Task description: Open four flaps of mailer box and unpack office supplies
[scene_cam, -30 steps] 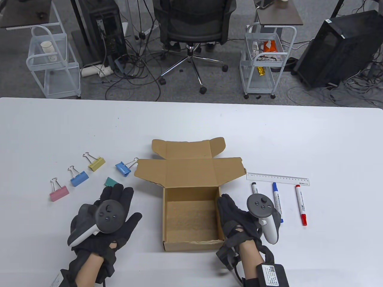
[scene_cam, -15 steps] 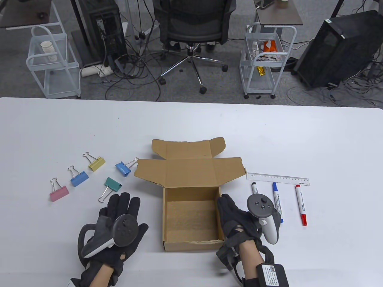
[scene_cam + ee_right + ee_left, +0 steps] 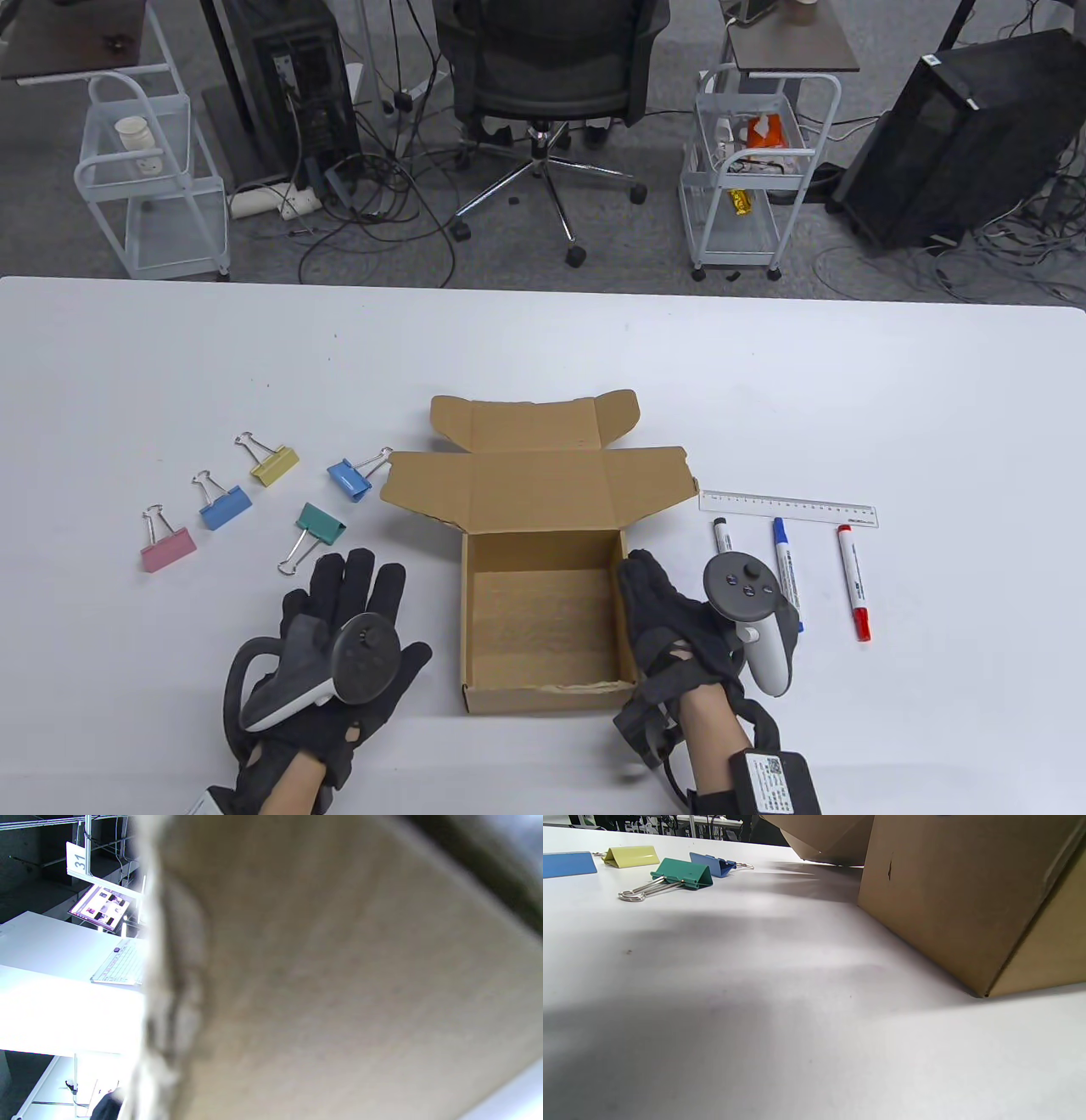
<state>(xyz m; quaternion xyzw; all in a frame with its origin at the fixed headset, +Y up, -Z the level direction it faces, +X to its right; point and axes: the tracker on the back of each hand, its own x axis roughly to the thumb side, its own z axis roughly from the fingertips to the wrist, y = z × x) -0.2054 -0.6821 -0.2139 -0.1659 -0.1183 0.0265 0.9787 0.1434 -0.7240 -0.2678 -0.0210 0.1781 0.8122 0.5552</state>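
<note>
The brown mailer box (image 3: pixel 543 698) stands open at the table's middle, its flaps (image 3: pixel 534 484) folded back, and its inside shows bare cardboard. My left hand (image 3: pixel 352 586) lies flat with fingers stretched out, left of the box and just below a green binder clip (image 3: pixel 321 520), holding nothing. My right hand (image 3: pixel 645 586) rests with extended fingers against the box's right wall. The left wrist view shows the box's side (image 3: pixel 950 899) and the green clip (image 3: pixel 683 874). Cardboard (image 3: pixel 339 984) fills the right wrist view.
Pink (image 3: pixel 168 548), blue (image 3: pixel 226 507), yellow (image 3: pixel 274 466) and another blue (image 3: pixel 349 478) binder clip lie left of the box. A clear ruler (image 3: pixel 787 508) and black (image 3: pixel 723 535), blue (image 3: pixel 785 569) and red (image 3: pixel 853 581) markers lie to its right.
My left hand has pulled back toward the near edge and slightly right, uncovering the green clip, which lies on the table. My right hand and the box have stayed put.
</note>
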